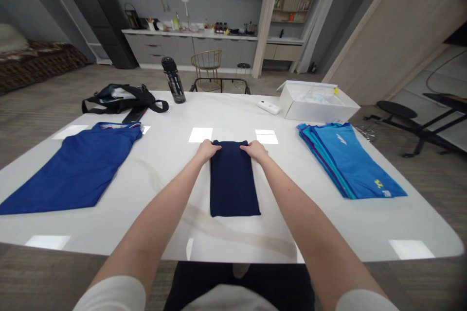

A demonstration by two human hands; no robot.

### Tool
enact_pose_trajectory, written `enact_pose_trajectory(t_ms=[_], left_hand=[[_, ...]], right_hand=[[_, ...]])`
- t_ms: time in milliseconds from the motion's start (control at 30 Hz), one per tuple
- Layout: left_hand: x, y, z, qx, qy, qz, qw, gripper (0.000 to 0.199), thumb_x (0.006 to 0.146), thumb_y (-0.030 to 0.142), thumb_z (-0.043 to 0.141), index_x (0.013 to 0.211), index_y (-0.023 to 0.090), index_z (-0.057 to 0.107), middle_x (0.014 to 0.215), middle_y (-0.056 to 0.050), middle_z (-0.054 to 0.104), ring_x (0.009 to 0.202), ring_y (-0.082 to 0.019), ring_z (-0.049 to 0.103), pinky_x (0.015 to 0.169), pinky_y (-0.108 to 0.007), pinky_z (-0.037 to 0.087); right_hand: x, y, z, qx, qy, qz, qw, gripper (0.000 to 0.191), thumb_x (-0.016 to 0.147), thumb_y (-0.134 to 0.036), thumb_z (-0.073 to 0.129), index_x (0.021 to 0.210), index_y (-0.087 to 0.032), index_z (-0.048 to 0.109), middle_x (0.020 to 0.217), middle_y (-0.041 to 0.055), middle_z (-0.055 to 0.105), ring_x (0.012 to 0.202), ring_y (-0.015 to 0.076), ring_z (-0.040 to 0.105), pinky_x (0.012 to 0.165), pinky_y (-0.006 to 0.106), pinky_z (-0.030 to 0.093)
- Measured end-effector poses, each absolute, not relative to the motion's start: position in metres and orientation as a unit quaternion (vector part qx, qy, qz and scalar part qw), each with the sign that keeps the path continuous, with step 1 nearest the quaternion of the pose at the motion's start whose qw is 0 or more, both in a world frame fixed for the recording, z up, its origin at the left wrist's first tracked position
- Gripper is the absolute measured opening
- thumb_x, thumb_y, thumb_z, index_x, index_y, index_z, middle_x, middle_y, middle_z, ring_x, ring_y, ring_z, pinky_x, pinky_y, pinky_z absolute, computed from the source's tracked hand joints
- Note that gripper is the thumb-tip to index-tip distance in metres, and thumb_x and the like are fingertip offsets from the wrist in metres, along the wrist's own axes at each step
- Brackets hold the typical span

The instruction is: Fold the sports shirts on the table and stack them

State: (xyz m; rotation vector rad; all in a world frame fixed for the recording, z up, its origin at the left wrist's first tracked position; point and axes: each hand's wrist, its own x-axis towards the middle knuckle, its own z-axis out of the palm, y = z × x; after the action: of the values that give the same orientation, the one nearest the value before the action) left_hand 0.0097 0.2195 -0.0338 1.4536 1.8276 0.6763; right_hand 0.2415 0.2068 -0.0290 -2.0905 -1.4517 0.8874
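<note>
A dark navy garment (233, 182), folded into a narrow strip, lies in the middle of the white table (175, 175). My left hand (206, 149) grips its far left corner. My right hand (255, 149) grips its far right corner. Both hands are closed on the cloth at the far end of the strip. A royal blue shirt (75, 170) lies flat on the table to the left. A stack of folded light blue garments (352, 160) lies to the right.
A black bag (122, 98) and a dark water bottle (173, 80) stand at the far left of the table. An open white box (317, 102) and a small white remote (268, 107) are at the far right. A chair (207, 65) stands beyond the table.
</note>
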Motion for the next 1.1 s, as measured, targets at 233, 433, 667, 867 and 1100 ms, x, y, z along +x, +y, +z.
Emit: enact_pose_trajectory(t_ms=[233, 433, 667, 867, 1100], left_hand=[[0.024, 0.2, -0.02, 0.556, 0.62, 0.369, 0.412, 0.028, 0.073, 0.03, 0.076, 0.096, 0.017, 0.067, 0.089, -0.005, 0.074, 0.084, -0.022, 0.07, 0.077, -0.032, 0.053], [0.056, 0.161, 0.022, 0.543, 0.479, 0.496, 0.478, 0.047, 0.074, 0.028, 0.074, 0.119, 0.02, 0.062, 0.09, -0.002, 0.075, 0.083, -0.019, 0.07, 0.082, -0.033, 0.055], [0.132, 0.117, 0.083, 0.518, 0.395, 0.483, 0.585, 0.04, 0.06, 0.035, 0.086, 0.09, 0.013, 0.073, 0.091, -0.008, 0.076, 0.088, -0.023, 0.07, 0.087, -0.037, 0.054], [0.217, 0.069, 0.113, 0.586, 0.3, 0.457, 0.598, 0.035, 0.072, 0.039, 0.081, 0.098, 0.019, 0.068, 0.09, -0.002, 0.073, 0.085, -0.018, 0.067, 0.08, -0.032, 0.054], [0.323, 0.032, 0.126, 0.648, 0.247, 0.441, 0.571, 0.032, 0.088, 0.039, 0.066, 0.116, 0.024, 0.06, 0.109, -0.003, 0.07, 0.105, -0.022, 0.065, 0.089, -0.037, 0.055]], right_hand=[[0.244, 0.183, -0.028, -0.622, -0.533, 0.42, 0.39, 0.02, 0.079, -0.039, 0.066, 0.088, -0.022, 0.058, 0.082, 0.0004, 0.072, 0.08, 0.0184, 0.069, 0.072, 0.029, 0.053], [0.275, 0.135, 0.006, -0.5, -0.526, 0.414, 0.55, 0.035, 0.075, -0.05, 0.07, 0.094, -0.023, 0.056, 0.081, -0.0009, 0.071, 0.079, 0.0185, 0.067, 0.074, 0.031, 0.055], [0.342, 0.054, 0.068, -0.517, -0.542, 0.256, 0.611, 0.032, 0.086, -0.047, 0.064, 0.106, -0.023, 0.062, 0.092, 0.0021, 0.072, 0.08, 0.019, 0.066, 0.076, 0.032, 0.054], [0.421, -0.014, 0.103, -0.541, -0.512, 0.152, 0.649, 0.033, 0.088, -0.049, 0.065, 0.109, -0.023, 0.065, 0.095, 0.0034, 0.073, 0.084, 0.0212, 0.067, 0.08, 0.035, 0.056], [0.519, -0.061, 0.133, -0.553, -0.495, 0.047, 0.669, 0.032, 0.088, -0.046, 0.069, 0.11, -0.023, 0.069, 0.099, 0.0034, 0.074, 0.089, 0.0218, 0.069, 0.086, 0.039, 0.057]])
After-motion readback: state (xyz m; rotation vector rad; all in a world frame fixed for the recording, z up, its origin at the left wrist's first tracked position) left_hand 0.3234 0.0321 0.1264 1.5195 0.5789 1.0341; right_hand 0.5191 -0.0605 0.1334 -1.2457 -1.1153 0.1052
